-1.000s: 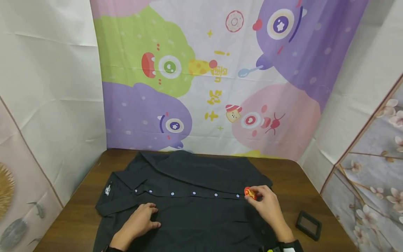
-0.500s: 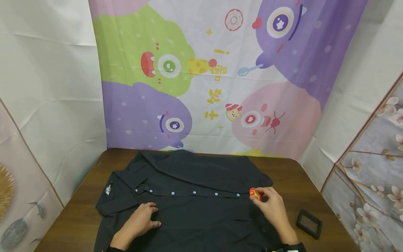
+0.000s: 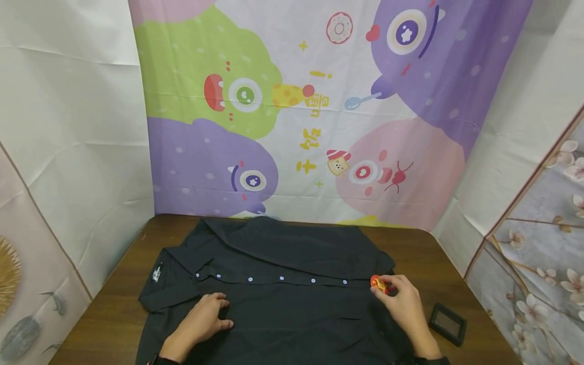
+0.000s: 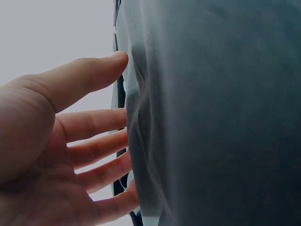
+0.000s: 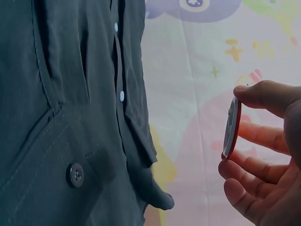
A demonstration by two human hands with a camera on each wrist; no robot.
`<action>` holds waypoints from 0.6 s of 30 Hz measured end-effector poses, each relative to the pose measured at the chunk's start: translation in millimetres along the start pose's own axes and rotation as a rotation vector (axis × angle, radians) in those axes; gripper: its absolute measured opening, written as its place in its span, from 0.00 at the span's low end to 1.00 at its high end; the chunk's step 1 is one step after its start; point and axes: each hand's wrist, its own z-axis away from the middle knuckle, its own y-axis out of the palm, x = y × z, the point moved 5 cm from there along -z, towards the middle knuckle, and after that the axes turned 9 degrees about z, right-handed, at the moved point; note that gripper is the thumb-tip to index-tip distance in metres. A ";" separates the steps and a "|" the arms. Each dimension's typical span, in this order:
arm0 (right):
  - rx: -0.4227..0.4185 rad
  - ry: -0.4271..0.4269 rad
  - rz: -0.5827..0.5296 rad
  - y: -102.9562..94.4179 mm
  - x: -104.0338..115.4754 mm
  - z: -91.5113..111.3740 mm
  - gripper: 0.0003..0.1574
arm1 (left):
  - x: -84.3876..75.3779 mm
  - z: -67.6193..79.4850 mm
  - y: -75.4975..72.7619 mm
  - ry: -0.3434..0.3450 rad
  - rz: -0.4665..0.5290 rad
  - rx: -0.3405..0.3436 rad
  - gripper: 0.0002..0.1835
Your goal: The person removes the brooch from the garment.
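Observation:
A black button-up shirt (image 3: 278,317) with a row of white buttons lies spread over the table, its collar toward the left. My left hand (image 3: 203,317) rests on the shirt's left part. In the left wrist view its fingers (image 4: 96,148) are spread and extended, their tips touching the cloth. My right hand (image 3: 405,304) pinches a round red badge (image 3: 378,285) with a yellow design, above the shirt's right end. The right wrist view shows the badge (image 5: 232,127) edge-on between thumb and fingers, its grey back toward the shirt and apart from it.
A small black rectangular frame (image 3: 448,324) lies on the brown wooden table (image 3: 424,258), right of my right hand. Behind the table hangs a cartoon-printed cloth (image 3: 296,197), with white sheets along both sides.
My right hand has moved a short way right with the badge, away from the last white button in the row. My left hand has stayed in place on the shirt.

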 end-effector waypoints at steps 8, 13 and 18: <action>-0.009 0.017 0.020 -4.3 -4.6 0.7 0.19 | -0.7 0.4 -0.9 0.001 0.001 -0.003 0.24; -0.002 0.041 0.020 -4.5 -7.1 3.7 0.19 | 0.4 0.2 0.6 0.002 -0.001 -0.002 0.24; -0.021 0.055 0.029 -5.3 -10.5 5.9 0.19 | 1.6 0.1 2.0 0.002 0.004 0.003 0.24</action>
